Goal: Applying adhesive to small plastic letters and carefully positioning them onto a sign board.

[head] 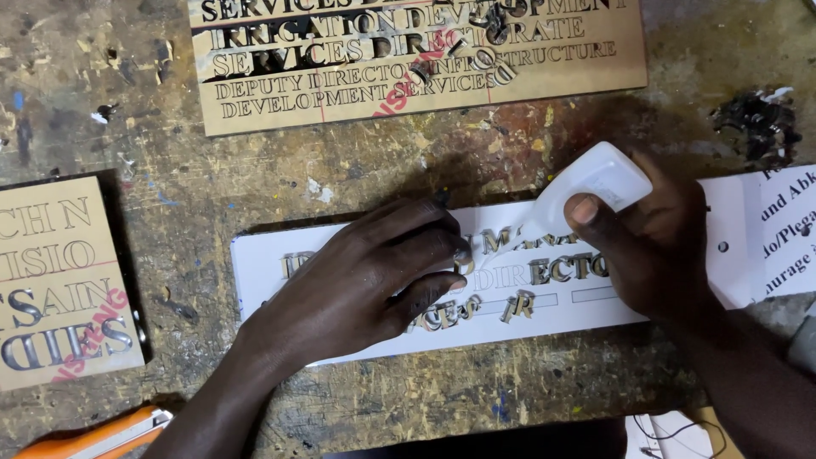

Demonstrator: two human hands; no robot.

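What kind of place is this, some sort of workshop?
Probably a sign-making workshop. The right hand squeezes a white glue bottle over small metal letters on a white sign plate, while the left hand steadies one. Tan boards with cut-out lettering lie on the stained workbench.

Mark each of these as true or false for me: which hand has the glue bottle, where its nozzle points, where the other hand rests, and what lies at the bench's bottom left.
1. The right hand holds a white squeeze bottle. True.
2. The bottle's nozzle points away from the left hand. False: it points toward the left hand's fingertips.
3. The left hand presses on the white sign plate bearing metallic letters. True.
4. The tan cut-out sheet lies under the right hand. False: it lies farther back on the bench.
5. A blue tool lies at bottom left. False: it is an orange tool.
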